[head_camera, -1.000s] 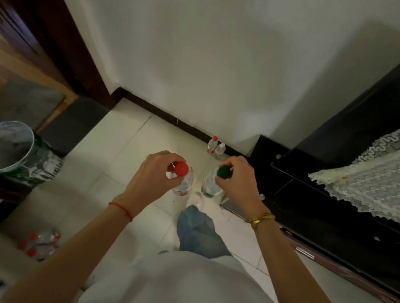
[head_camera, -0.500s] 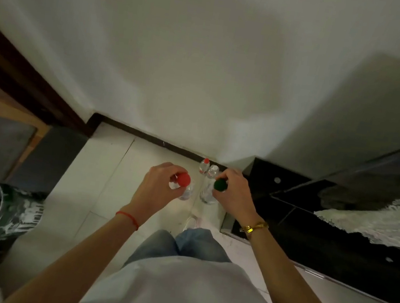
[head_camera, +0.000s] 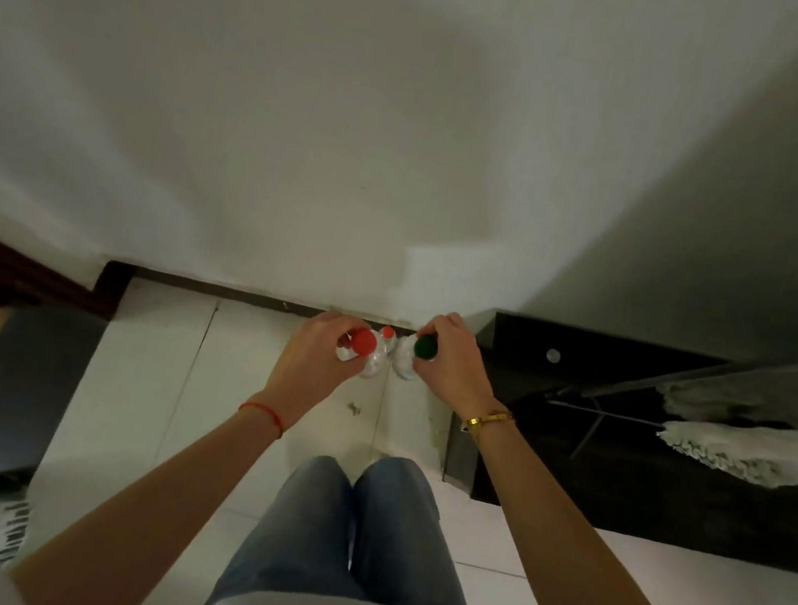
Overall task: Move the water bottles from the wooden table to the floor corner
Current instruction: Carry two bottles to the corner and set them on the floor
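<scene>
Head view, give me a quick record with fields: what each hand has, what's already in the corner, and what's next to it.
left hand: left hand grips the red-cap bottle near its top
right hand: right hand grips the green-cap bottle near its top
already in corner: a small red-cap bottle by the baseboard, between the two held ones
whether held bottles touch the floor: cannot tell
right of corner: black cabinet with a lace cloth
floor: white tiles
</scene>
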A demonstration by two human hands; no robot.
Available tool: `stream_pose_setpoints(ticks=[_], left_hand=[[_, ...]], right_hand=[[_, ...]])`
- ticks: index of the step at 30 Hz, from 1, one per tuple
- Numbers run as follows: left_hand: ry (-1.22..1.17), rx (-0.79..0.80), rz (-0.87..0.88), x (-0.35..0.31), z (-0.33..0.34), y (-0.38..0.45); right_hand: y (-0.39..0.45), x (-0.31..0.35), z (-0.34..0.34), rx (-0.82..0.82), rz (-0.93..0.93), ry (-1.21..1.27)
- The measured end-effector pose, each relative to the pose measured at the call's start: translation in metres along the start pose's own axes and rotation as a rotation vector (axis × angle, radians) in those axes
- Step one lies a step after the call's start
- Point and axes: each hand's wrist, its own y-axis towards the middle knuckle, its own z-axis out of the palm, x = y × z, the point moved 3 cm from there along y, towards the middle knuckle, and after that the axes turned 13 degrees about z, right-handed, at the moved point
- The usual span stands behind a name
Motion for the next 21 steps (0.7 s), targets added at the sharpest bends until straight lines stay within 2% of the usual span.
stream_pose_setpoints(ticks=[11,21], left_hand=[[0.023,0.089,0.071,0.137,0.125,0.037],[0.052,0.128,0.115,0.264,0.243,0.047]], right_hand=[[0.109,-0.083,0.126,-0.004,0.084,0.006],[0.198,-0.145,0.249,0.018,0.068,-0.064]])
